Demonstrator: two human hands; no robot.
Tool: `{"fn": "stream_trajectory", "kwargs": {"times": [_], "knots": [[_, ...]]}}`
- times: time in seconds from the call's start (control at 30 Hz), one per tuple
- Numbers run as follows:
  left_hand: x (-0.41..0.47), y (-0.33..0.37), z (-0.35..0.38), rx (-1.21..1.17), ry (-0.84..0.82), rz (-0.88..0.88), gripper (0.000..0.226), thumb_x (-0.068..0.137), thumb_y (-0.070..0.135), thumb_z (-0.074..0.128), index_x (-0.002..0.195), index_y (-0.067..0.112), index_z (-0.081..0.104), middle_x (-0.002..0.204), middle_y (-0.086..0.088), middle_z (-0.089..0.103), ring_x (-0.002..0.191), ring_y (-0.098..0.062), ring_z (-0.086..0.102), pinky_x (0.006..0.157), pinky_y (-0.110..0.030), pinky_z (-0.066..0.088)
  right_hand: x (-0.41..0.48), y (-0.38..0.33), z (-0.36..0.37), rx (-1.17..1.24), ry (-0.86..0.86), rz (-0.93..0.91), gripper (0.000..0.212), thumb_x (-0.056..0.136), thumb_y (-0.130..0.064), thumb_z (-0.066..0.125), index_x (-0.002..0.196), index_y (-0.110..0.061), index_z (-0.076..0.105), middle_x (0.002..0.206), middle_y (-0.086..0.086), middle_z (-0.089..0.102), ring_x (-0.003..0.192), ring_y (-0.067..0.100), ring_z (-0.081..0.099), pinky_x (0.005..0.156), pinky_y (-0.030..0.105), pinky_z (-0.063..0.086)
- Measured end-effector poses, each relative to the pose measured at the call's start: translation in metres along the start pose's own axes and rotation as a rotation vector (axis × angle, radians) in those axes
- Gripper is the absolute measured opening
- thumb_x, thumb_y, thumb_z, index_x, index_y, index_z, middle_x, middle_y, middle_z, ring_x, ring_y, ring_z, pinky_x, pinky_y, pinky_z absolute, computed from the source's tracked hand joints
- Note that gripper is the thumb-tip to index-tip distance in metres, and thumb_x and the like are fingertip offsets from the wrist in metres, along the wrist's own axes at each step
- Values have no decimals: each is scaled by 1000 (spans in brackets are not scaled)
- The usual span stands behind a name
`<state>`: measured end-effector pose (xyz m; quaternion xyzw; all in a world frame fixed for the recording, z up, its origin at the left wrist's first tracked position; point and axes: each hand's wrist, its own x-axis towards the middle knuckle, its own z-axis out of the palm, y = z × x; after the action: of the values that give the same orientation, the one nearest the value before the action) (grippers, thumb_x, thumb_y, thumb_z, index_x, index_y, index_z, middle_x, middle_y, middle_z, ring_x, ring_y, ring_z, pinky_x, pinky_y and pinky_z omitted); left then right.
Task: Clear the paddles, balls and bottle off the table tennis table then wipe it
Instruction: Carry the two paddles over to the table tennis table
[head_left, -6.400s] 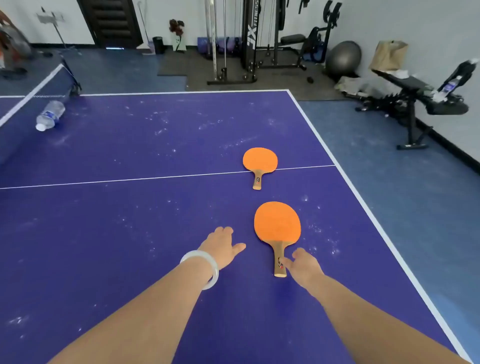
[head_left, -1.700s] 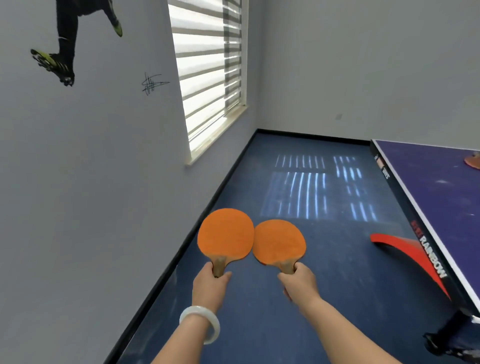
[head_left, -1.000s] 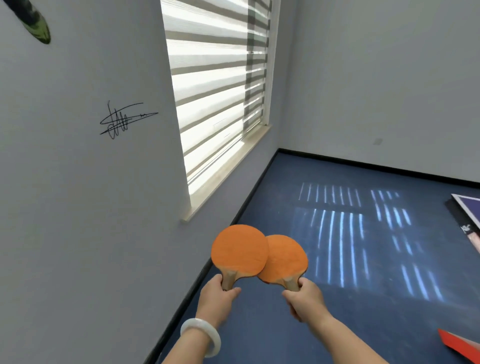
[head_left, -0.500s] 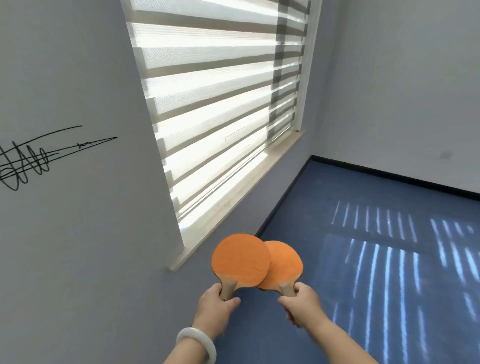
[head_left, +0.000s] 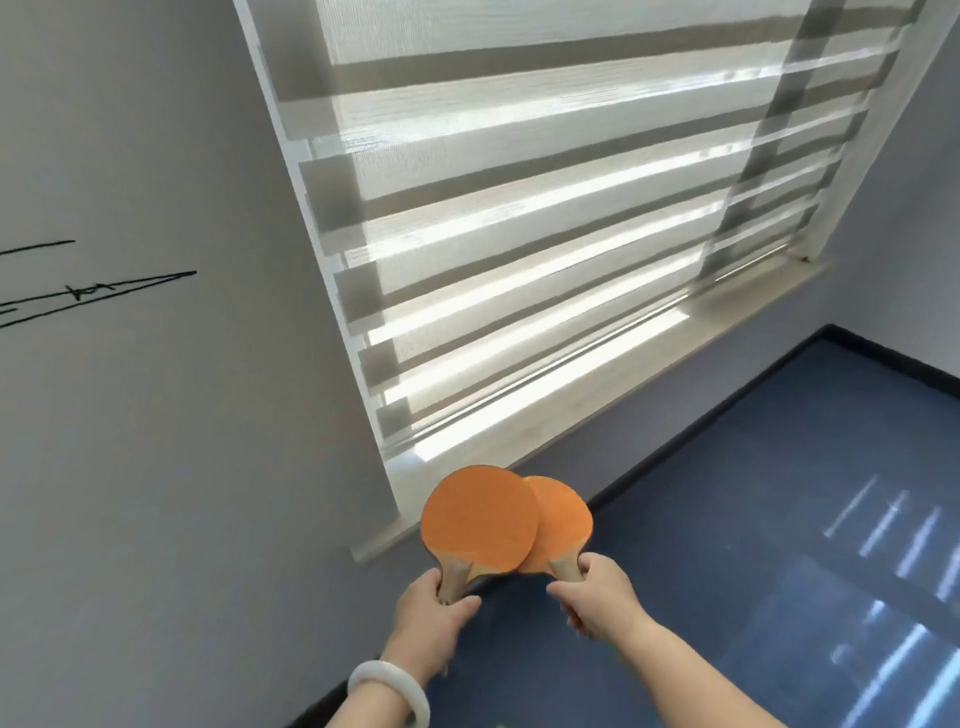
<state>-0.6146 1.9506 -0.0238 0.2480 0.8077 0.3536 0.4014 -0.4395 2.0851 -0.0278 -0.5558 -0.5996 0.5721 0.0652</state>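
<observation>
**Q:** State of the left hand (head_left: 431, 618)?
**A:** Closed. Its fingers (head_left: 435, 586) are curled round the wooden handle of the left paddle (head_left: 478, 519), with the thumb laid across the near side of the handle. The orange blade stands directly above the fingers, face toward the camera.

**Q:** State of the right hand (head_left: 602, 597)?
**A:** Closed. Its fingers (head_left: 592, 566) wrap the handle of the right paddle (head_left: 563, 525), whose blade rises above and inward of the fingers.

**Q:** Relation between the two paddles?
**A:** The blades overlap. The left paddle lies in front and covers the inner edge of the right paddle. Whether the faces touch cannot be told.

**Q:** Items outward from the fingers?
**A:** Below the left hand, a white bracelet (head_left: 389, 696) sits on the wrist. Beyond the blades runs a pale window sill (head_left: 571, 410), and above it hangs a striped blind (head_left: 519, 208). To the left of the fingers is a grey wall (head_left: 156, 467) with black pen strokes (head_left: 104, 291). To the right and below is blue floor (head_left: 779, 519) edged by a dark skirting.
</observation>
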Motion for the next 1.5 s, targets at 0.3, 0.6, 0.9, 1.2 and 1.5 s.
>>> {"fn": "stream_trajectory", "kwargs": {"times": [0.3, 0.6, 0.9, 1.2, 1.5], "knots": [[108, 18, 0, -114, 57, -141, 28, 88, 24, 67, 103, 5, 53, 68, -8, 52, 40, -18, 44, 38, -26, 37, 119, -64, 7, -73, -176, -7, 11, 83, -7, 66, 87, -9, 56, 69, 8, 61, 49, 14, 52, 48, 25, 45], [156, 20, 3, -190, 78, -270, 27, 89, 27, 68, 100, 8, 52, 67, -6, 48, 37, -16, 40, 38, -26, 36, 190, -74, 26, -97, -317, 75, 19, 84, -10, 70, 101, -10, 61, 79, 8, 68, 56, 13, 57, 53, 23, 50], [201, 17, 18, -193, 32, -318, 26, 90, 29, 66, 108, 19, 50, 75, -4, 55, 45, -15, 47, 46, -28, 47, 243, -67, 33, -105, -362, 167, 14, 92, -17, 66, 102, -9, 62, 69, 8, 61, 53, 17, 53, 45, 24, 41], [223, 19, 26, -74, 88, -302, 45, 94, 24, 61, 133, 32, 41, 122, 8, 55, 105, -12, 53, 90, -29, 45, 272, -76, 52, -278, -422, 122, 35, 93, -12, 59, 127, -15, 50, 109, 9, 66, 98, 24, 63, 85, 35, 50], [233, 14, 38, 9, 40, -298, 45, 89, 18, 66, 128, 30, 48, 103, 8, 58, 98, -19, 65, 90, -35, 54, 271, -71, 57, -196, -453, 170, 53, 97, 0, 48, 147, -15, 40, 141, 3, 54, 123, 22, 53, 90, 31, 43]]}}
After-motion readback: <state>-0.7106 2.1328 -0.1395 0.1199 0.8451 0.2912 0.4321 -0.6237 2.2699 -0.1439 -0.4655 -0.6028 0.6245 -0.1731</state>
